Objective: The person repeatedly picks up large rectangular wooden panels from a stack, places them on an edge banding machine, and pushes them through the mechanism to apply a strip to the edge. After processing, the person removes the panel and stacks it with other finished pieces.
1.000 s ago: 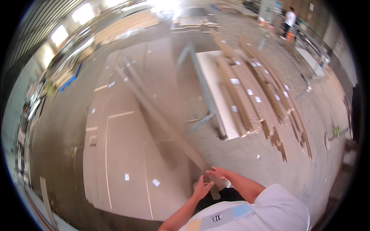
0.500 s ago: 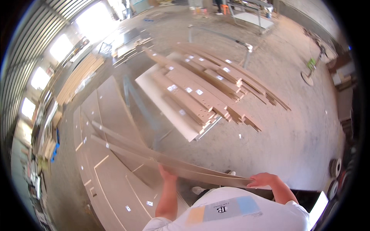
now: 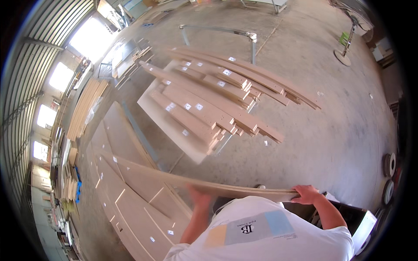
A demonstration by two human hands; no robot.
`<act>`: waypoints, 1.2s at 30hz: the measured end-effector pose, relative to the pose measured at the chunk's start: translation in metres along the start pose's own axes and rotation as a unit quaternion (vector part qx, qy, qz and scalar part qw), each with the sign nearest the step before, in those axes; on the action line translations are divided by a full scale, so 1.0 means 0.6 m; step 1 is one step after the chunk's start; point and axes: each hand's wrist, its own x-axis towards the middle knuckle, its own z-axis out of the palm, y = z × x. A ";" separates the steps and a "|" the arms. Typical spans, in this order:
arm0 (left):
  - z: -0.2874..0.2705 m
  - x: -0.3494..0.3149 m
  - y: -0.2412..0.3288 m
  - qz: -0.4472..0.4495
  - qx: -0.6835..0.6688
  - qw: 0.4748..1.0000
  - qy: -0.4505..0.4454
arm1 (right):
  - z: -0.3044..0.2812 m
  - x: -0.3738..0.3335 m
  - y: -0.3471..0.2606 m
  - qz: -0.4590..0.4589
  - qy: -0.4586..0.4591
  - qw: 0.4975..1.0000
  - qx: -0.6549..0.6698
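Long, narrow brown wooden boards (image 3: 248, 191), lying edge to edge, stretch from the panels at left across in front of my body. My right hand (image 3: 306, 194) is closed around their right end, fingers over the top edge. Close to the boards' near side, my left hand (image 3: 199, 196) is smeared by motion; its fingers cannot be made out, nor whether it touches the boards. Beneath the boards' left part lie wide brown panels (image 3: 135, 217) with pale edge strips and small white labels.
Ahead, labelled narrow boards (image 3: 204, 95) are piled on a wide pale sheet (image 3: 152, 130). Behind them stands a metal frame (image 3: 217, 29). More planks (image 3: 85, 108) lie along the left wall. A fan-like stand (image 3: 344, 56) is at far right, with round discs (image 3: 389, 165) nearer.
The two boards, spread apart at their left before, now lie together. My left hand has shifted right and slightly down; my right hand stays at their end. The view has turned somewhat.
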 end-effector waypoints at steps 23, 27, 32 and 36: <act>0.525 0.668 -0.089 -0.187 0.135 0.972 -0.047 | -0.133 0.334 -0.052 0.218 0.306 0.925 0.049; 0.556 0.767 -0.107 -0.165 0.154 0.974 -0.022 | -0.184 0.391 -0.059 0.234 0.304 0.920 0.082; 0.563 0.867 -0.103 -0.121 0.201 0.972 -0.020 | -0.243 0.474 -0.055 0.201 0.286 0.933 0.081; 0.543 0.904 -0.094 -0.093 0.419 0.903 0.027 | -0.249 0.540 -0.021 0.175 0.265 0.946 0.065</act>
